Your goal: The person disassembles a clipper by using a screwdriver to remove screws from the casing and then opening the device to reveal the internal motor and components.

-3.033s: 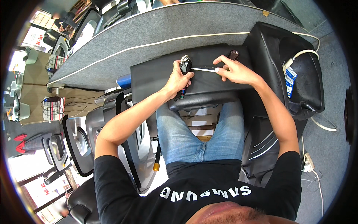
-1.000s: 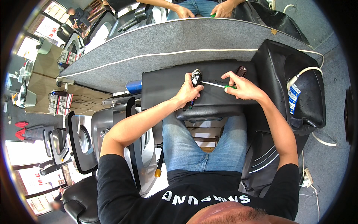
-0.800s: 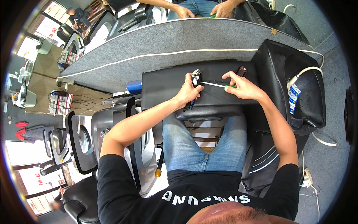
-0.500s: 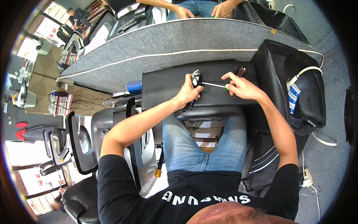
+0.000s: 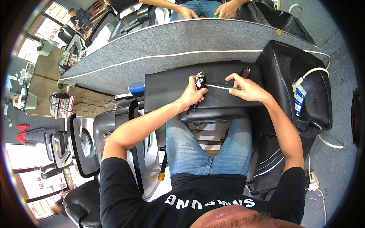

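My left hand (image 5: 190, 94) is closed around a dark hair clipper (image 5: 200, 79), whose light blade end points toward the far side. My right hand (image 5: 249, 90) grips the green handle of a screwdriver (image 5: 218, 87) between thumb and fingers, the index finger raised off it. The thin metal shaft runs left, its tip meeting the side of the clipper. Both hands are over a black padded bench (image 5: 163, 91) above my lap. A shiny dark brown piece (image 5: 246, 72), perhaps a clipper cover, lies just beyond my right fingers. Tiny dark bits lie beyond the shaft.
A black shampoo basin (image 5: 315, 98) with a white hose and blue-white sachets (image 5: 300, 99) stands at right. A mirror (image 5: 205, 9) rises beyond the grey ledge (image 5: 171, 41), with a white cable along it. Salon chairs (image 5: 104, 127) are at left, a blue object (image 5: 136, 88) beside the bench.
The thumb and fingers of my right hand have shifted slightly on the screwdriver, showing more of its green handle. My left hand and the clipper have hardly moved.
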Demonstrator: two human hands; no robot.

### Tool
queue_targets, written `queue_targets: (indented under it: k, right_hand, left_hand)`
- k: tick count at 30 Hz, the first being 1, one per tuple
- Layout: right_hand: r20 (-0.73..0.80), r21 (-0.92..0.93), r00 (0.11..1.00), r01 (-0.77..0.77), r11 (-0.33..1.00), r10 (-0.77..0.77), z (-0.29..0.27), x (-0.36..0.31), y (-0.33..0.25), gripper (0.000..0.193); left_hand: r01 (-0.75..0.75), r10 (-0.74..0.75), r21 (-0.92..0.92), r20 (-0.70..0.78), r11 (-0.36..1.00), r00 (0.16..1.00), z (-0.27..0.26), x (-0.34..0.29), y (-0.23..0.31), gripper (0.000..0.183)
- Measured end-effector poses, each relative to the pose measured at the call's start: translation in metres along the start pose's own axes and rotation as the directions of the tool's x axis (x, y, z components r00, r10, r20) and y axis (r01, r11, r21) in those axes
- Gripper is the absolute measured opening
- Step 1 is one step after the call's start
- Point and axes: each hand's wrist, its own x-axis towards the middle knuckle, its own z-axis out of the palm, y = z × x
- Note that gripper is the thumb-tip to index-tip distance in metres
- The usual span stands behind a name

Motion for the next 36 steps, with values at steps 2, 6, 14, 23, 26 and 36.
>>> queue_targets:
  k: [2, 6, 14, 23, 26, 36]
  right_hand:
    - [0.007, -0.013, 1.0, -0.011, 1.0, 0.011, -0.001, 0.0, 0.001, 0.052]
    - [0.008, -0.008, 1.0, -0.021, 1.0, 0.021, -0.001, 0.0, 0.0, 0.052]
    - [0.008, -0.003, 1.0, -0.024, 1.0, 0.024, 0.0, 0.0, 0.0, 0.05]
    - [0.007, -0.006, 0.999, -0.032, 0.999, 0.032, 0.0, 0.0, -0.001, 0.047]
    - [0.013, -0.024, 0.999, -0.045, 0.999, 0.045, 0.0, 0.0, -0.002, 0.044]
    - [-0.005, 0.017, 1.0, 0.012, 1.0, -0.012, -0.001, 0.002, 0.008, 0.043]
  left_hand:
    - [-0.001, 0.001, 0.006, 0.0, 1.0, 1.0, 0.001, -0.001, 0.002, 0.06]
    - [-0.012, 0.012, 0.008, 0.0, 1.0, 1.0, 0.001, -0.002, 0.003, 0.06]
    - [-0.009, 0.009, 0.013, 0.0, 1.0, 1.0, 0.001, -0.001, 0.001, 0.061]
    - [-0.018, 0.018, 0.003, 0.004, 1.0, 1.0, 0.001, -0.001, 0.001, 0.06]
    - [-0.018, 0.018, 0.006, 0.0, 1.0, 1.0, 0.0, -0.001, 0.001, 0.061]
    - [-0.063, 0.062, -0.043, -0.019, 0.997, 0.998, 0.003, 0.007, -0.006, 0.06]
